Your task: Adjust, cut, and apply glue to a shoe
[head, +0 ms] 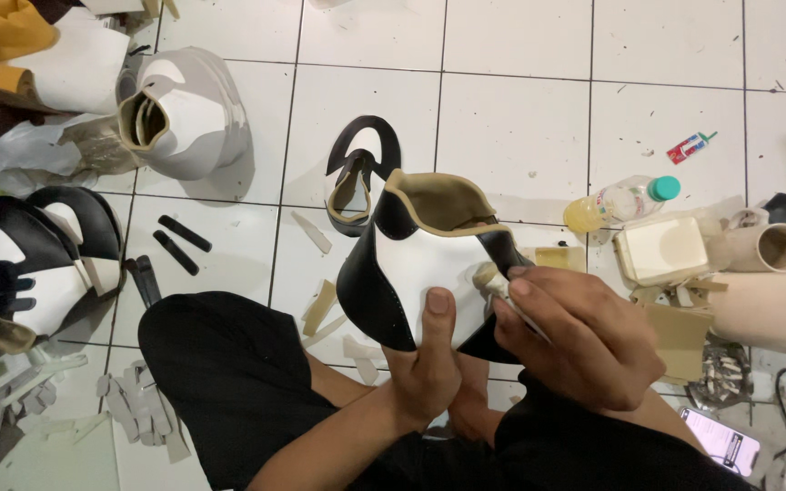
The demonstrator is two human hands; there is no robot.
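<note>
black-and-white shoe upper (pixel 429 264) between both hands

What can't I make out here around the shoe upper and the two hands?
Head view only:
- Small pale tool: mostly covered by the right hand; its kind is unclear.
- Shoe upper: lower edge hidden behind the left hand and the right hand.
- Phone: screen too small to read.
- Pale roll: cut off by the right edge.

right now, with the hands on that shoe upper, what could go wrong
The left hand props the black and white shoe upper from below with only the thumb on its face, so it might slip as the right hand presses a small pale piece against it. The bottle of yellow liquid lies close by the right arm and could get knocked.
</note>
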